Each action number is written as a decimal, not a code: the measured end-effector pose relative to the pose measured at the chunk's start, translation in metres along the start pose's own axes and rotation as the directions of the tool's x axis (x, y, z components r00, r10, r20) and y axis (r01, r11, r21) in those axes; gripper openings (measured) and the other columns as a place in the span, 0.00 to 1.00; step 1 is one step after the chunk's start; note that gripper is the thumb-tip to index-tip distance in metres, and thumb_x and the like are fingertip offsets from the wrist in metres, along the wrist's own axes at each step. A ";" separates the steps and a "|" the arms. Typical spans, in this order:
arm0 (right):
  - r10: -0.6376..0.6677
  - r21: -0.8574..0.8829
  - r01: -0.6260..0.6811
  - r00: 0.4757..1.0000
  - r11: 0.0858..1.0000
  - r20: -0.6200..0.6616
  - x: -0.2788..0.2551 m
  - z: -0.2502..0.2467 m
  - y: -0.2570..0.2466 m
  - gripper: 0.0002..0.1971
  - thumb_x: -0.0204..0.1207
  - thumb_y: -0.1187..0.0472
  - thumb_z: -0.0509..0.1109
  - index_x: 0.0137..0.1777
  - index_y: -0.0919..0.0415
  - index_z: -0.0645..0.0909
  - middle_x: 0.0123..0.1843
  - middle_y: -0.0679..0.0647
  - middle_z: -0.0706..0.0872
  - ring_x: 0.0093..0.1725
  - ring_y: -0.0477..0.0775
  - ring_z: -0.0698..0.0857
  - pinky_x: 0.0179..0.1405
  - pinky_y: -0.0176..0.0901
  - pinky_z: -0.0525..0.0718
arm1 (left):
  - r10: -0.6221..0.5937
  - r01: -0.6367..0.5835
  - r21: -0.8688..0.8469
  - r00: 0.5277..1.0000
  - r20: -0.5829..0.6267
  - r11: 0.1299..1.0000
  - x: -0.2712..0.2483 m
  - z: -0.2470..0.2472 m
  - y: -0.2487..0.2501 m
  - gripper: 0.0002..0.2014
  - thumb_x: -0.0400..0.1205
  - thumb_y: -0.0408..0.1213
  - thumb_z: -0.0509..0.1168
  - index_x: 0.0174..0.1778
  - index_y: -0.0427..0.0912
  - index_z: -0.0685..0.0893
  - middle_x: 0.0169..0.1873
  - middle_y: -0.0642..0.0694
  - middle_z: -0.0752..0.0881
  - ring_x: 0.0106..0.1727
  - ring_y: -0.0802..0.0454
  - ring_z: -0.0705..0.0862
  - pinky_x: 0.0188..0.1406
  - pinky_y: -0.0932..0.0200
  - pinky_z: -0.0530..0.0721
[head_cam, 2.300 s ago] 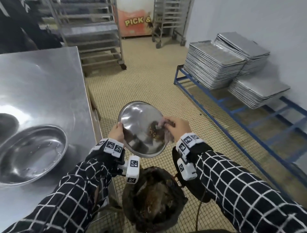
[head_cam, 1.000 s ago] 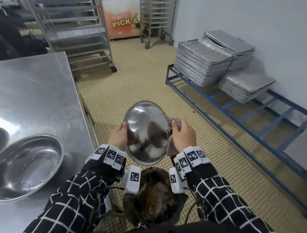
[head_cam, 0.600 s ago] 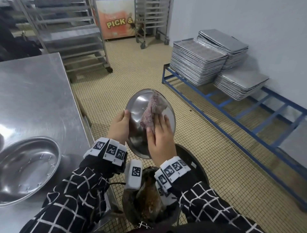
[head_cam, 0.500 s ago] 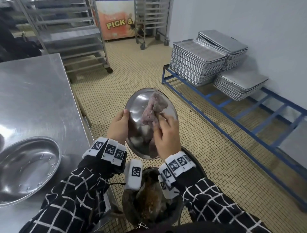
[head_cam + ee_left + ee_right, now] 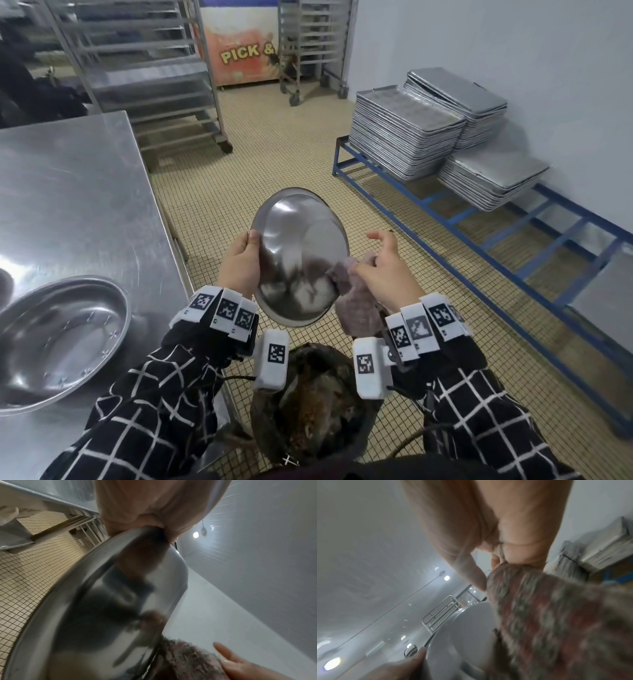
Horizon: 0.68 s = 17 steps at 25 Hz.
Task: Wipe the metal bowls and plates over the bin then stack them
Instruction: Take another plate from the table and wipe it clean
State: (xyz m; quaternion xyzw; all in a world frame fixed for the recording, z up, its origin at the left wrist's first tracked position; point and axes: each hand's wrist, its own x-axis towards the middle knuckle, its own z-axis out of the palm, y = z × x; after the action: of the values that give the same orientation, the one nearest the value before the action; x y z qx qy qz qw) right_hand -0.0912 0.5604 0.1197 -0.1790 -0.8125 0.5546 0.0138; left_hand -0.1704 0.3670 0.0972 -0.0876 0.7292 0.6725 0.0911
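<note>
Now our right hand (image 5: pixel 383 270) has swept its pinched cloth (image 5: pixel 356 301) off the bowl (image 5: pixel 298 253) to the right rim, while our left hand (image 5: pixel 239 263) grips it tilted above the bin (image 5: pixel 318 404), inside apparently clean, likely ready for stacking.

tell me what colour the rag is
Mottled pinkish-purple and grey; the rag shows best in the right wrist view.

A shiny silver round metal bowl (image 5: pixel 298 257), a mottled pink-grey fuzzy cloth (image 5: pixel 356 308), black white-checked sleeves (image 5: pixel 150 404), a blue steel rack frame (image 5: pixel 479 236), beige small-tiled floor (image 5: pixel 274 154).
</note>
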 end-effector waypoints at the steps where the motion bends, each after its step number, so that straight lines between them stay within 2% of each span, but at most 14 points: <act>1: -0.025 -0.049 0.025 1.000 0.999 -0.004 -0.003 0.001 -0.001 0.14 0.80 0.64 0.66 0.63 0.54 0.73 0.43 0.48 0.82 0.42 0.46 0.84 0.35 0.32 0.84 | 0.010 -0.010 0.024 1.000 0.004 1.000 -0.002 0.000 0.000 0.13 0.89 0.45 0.53 0.41 0.53 0.78 0.42 0.52 0.82 0.45 0.55 0.81 0.51 0.58 0.77; 3: -0.023 -0.012 0.023 0.999 1.000 0.025 -0.007 0.005 -0.001 0.12 0.80 0.65 0.65 0.61 0.53 0.81 0.50 0.49 0.87 0.52 0.52 0.87 0.51 0.45 0.88 | 0.020 -0.021 0.057 1.000 0.017 0.998 -0.002 0.000 -0.003 0.13 0.88 0.46 0.53 0.41 0.53 0.78 0.43 0.51 0.82 0.46 0.54 0.81 0.53 0.56 0.75; 4: -0.008 0.074 0.004 0.998 0.997 0.060 -0.007 0.007 -0.002 0.15 0.80 0.67 0.64 0.63 0.52 0.82 0.54 0.50 0.88 0.54 0.53 0.88 0.53 0.49 0.88 | 0.021 -0.023 0.066 0.999 0.026 0.998 -0.002 0.000 -0.004 0.13 0.88 0.47 0.53 0.42 0.53 0.79 0.45 0.50 0.83 0.49 0.51 0.82 0.56 0.54 0.77; 5: -0.013 0.140 0.001 0.997 0.990 0.082 -0.008 0.010 -0.003 0.18 0.80 0.69 0.63 0.64 0.51 0.81 0.56 0.49 0.88 0.55 0.50 0.88 0.54 0.48 0.88 | 0.022 -0.024 0.068 0.999 0.033 0.997 -0.001 -0.001 -0.004 0.12 0.88 0.48 0.54 0.44 0.53 0.80 0.47 0.48 0.85 0.52 0.49 0.83 0.59 0.51 0.79; 6: -0.066 0.121 0.059 0.996 0.991 0.058 -0.006 0.012 -0.003 0.19 0.79 0.70 0.64 0.64 0.51 0.81 0.57 0.48 0.88 0.55 0.46 0.87 0.54 0.45 0.88 | 0.016 -0.019 0.068 0.999 0.039 0.998 -0.001 -0.001 -0.004 0.12 0.87 0.49 0.54 0.45 0.54 0.81 0.49 0.48 0.85 0.54 0.48 0.83 0.61 0.48 0.80; 7: -0.161 -0.015 0.161 0.987 0.987 -0.001 -0.004 0.013 -0.004 0.17 0.78 0.69 0.66 0.62 0.50 0.83 0.54 0.47 0.88 0.53 0.43 0.87 0.52 0.42 0.88 | 0.009 -0.011 0.062 0.999 0.045 0.998 -0.001 -0.002 -0.003 0.11 0.87 0.50 0.55 0.45 0.55 0.81 0.49 0.48 0.85 0.54 0.48 0.83 0.63 0.46 0.80; 8: -0.260 -0.231 0.241 0.964 0.943 -0.053 -0.002 0.013 -0.004 0.13 0.78 0.65 0.68 0.58 0.50 0.84 0.50 0.47 0.88 0.50 0.43 0.86 0.49 0.40 0.88 | 0.004 -0.006 0.057 0.999 0.052 0.998 0.000 -0.002 -0.003 0.11 0.87 0.50 0.55 0.45 0.56 0.81 0.49 0.50 0.85 0.54 0.48 0.83 0.63 0.46 0.80; 10: -0.400 -0.610 0.267 0.912 0.746 -0.090 0.000 0.015 -0.003 0.07 0.77 0.56 0.70 0.52 0.49 0.86 0.48 0.49 0.84 0.49 0.47 0.82 0.39 0.41 0.85 | -0.006 0.004 0.029 0.998 0.067 1.000 -0.001 -0.001 -0.001 0.10 0.87 0.50 0.55 0.43 0.58 0.80 0.46 0.53 0.84 0.51 0.52 0.83 0.60 0.49 0.81; 11: -0.435 -0.692 0.254 0.895 0.675 -0.095 0.002 0.015 -0.002 0.06 0.77 0.54 0.69 0.51 0.50 0.85 0.49 0.50 0.81 0.51 0.49 0.78 0.37 0.41 0.81 | -0.007 0.006 0.016 0.997 0.076 1.000 -0.002 -0.001 0.000 0.10 0.87 0.49 0.56 0.42 0.58 0.79 0.45 0.54 0.84 0.49 0.54 0.82 0.59 0.51 0.81; 12: -0.446 -0.723 0.247 0.890 0.645 -0.094 0.004 0.012 -0.001 0.07 0.77 0.53 0.69 0.51 0.52 0.84 0.50 0.51 0.79 0.53 0.51 0.75 0.36 0.41 0.77 | 0.001 -0.002 0.016 0.997 0.081 1.000 -0.004 -0.001 0.001 0.11 0.87 0.48 0.56 0.41 0.58 0.79 0.44 0.55 0.83 0.47 0.57 0.81 0.57 0.53 0.79; 14: -0.412 -0.710 0.248 0.909 0.659 -0.065 0.010 0.003 -0.001 0.08 0.80 0.55 0.64 0.52 0.56 0.80 0.48 0.52 0.80 0.48 0.54 0.78 0.34 0.40 0.74 | 0.021 -0.022 0.019 0.997 0.079 1.000 -0.006 -0.002 0.002 0.11 0.88 0.46 0.55 0.40 0.58 0.77 0.43 0.57 0.82 0.45 0.61 0.79 0.53 0.58 0.76; 16: -0.280 -0.623 0.200 0.959 0.756 -0.032 0.015 -0.007 -0.002 0.06 0.83 0.59 0.59 0.53 0.59 0.76 0.41 0.54 0.83 0.38 0.54 0.82 0.28 0.39 0.74 | 0.025 -0.028 0.040 0.997 0.073 0.999 -0.003 -0.003 -0.001 0.12 0.88 0.46 0.54 0.40 0.57 0.78 0.43 0.55 0.82 0.45 0.60 0.80 0.47 0.62 0.76; 17: -0.210 -0.529 0.153 0.977 0.835 -0.048 0.017 -0.011 -0.001 0.06 0.84 0.61 0.58 0.54 0.59 0.75 0.41 0.55 0.83 0.36 0.52 0.83 0.26 0.38 0.76 | 0.023 -0.026 0.050 0.997 0.073 0.998 -0.002 -0.004 -0.002 0.12 0.88 0.46 0.54 0.42 0.55 0.79 0.44 0.52 0.84 0.47 0.56 0.82 0.47 0.61 0.78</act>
State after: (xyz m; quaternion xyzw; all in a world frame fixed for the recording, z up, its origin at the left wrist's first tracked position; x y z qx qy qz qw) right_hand -0.1045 0.5749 0.1214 -0.1267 -0.9438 0.2993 0.0597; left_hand -0.1679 0.3631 0.0958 -0.0520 0.7434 0.6575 0.1112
